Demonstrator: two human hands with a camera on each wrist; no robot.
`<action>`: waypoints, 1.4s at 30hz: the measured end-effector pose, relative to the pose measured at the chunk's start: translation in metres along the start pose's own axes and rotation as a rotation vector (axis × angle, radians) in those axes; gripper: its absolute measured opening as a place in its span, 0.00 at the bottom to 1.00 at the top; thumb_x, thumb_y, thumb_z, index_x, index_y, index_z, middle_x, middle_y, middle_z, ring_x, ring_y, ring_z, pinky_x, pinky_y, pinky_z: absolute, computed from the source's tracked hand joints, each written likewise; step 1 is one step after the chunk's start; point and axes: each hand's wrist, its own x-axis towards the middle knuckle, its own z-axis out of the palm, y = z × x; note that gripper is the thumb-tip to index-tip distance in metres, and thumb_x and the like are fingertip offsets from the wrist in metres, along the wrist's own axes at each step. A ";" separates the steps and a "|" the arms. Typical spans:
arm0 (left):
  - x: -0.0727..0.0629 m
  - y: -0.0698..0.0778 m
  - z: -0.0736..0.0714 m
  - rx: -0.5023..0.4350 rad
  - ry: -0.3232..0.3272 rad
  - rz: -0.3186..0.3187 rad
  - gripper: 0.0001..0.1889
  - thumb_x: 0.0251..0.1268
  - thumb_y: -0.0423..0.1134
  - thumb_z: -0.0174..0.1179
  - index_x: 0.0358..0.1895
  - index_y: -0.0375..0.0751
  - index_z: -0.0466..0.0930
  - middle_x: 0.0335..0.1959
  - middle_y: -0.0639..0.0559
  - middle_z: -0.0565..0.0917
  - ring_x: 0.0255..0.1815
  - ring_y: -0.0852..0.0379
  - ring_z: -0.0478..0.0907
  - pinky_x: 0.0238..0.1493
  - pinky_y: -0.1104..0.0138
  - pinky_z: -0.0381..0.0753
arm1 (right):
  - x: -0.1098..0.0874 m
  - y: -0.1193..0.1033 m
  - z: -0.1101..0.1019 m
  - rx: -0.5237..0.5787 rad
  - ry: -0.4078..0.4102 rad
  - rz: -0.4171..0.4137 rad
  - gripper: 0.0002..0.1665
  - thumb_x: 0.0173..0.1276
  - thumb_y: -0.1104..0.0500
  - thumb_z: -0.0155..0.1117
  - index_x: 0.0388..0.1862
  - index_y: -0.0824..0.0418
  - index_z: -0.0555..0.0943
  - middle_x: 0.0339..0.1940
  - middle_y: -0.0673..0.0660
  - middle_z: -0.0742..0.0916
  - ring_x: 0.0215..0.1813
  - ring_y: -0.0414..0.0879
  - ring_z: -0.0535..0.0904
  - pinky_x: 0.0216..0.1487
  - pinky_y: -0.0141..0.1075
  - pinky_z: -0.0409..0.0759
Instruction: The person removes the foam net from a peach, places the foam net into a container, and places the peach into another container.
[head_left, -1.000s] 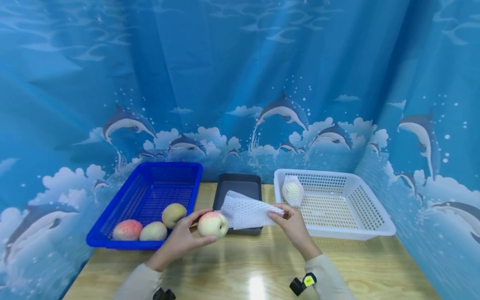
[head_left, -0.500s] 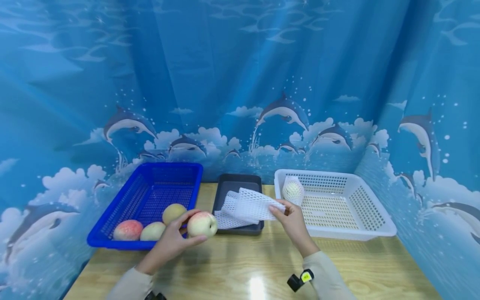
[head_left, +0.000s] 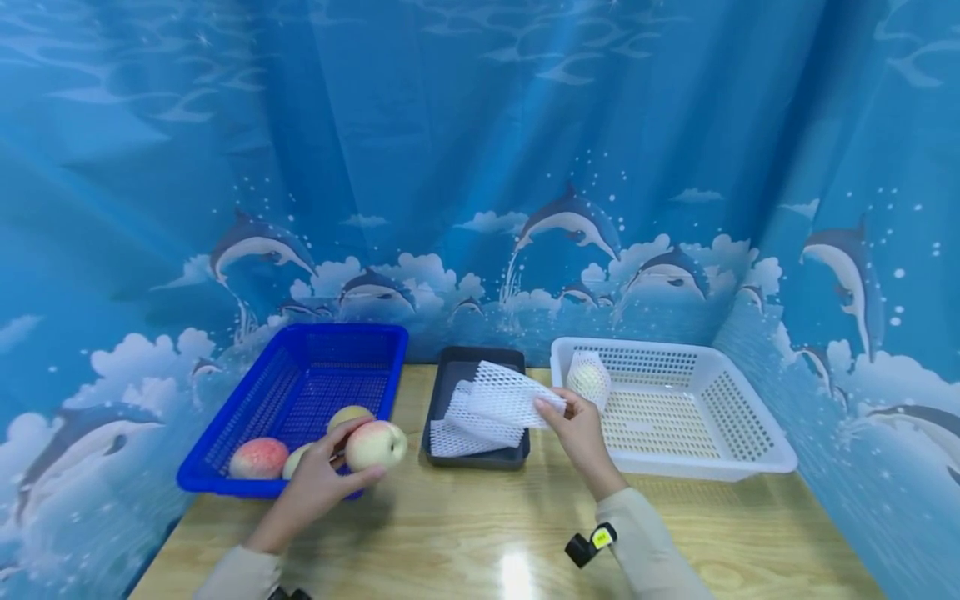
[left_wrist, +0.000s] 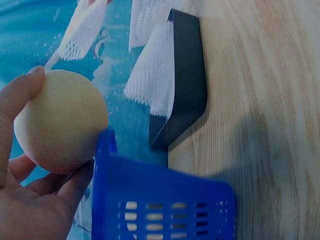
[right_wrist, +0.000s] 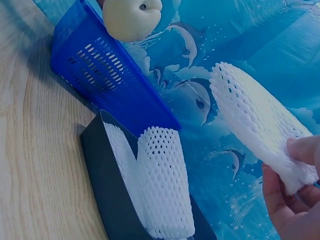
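My left hand (head_left: 318,479) grips a pale peach (head_left: 377,445) with a pink blush, held up by the near right corner of the blue basket (head_left: 197,471). In the left wrist view the thumb and fingers wrap round the peach (left_wrist: 62,120). My right hand (head_left: 581,433) pinches one end of a white foam net sleeve (head_left: 510,392). The right wrist view shows that net sleeve (right_wrist: 255,115) flattened, its far end free of the fingers. Below it, more foam net sleeves (head_left: 457,437) lie in the dark grey tray (head_left: 442,367).
Several peaches, one of them a red peach (head_left: 257,459), lie in the near end of the blue basket. A white basket (head_left: 750,458) at the right holds a net-wrapped peach (head_left: 589,382) in its left corner. A dolphin-print curtain (head_left: 480,167) hangs behind the wooden table (head_left: 450,533).
My left hand has carried the peach leftward, away from the tray to the blue basket. My right hand has lifted one net sleeve apart from the others, which now show in the tray.
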 end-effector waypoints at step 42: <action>0.022 -0.031 -0.063 0.092 0.267 -0.300 0.42 0.60 0.52 0.65 0.72 0.36 0.58 0.63 0.34 0.70 0.59 0.44 0.70 0.35 0.86 0.70 | 0.040 0.014 0.032 0.027 0.076 0.119 0.17 0.71 0.64 0.58 0.56 0.69 0.75 0.53 0.68 0.82 0.52 0.53 0.80 0.51 0.39 0.83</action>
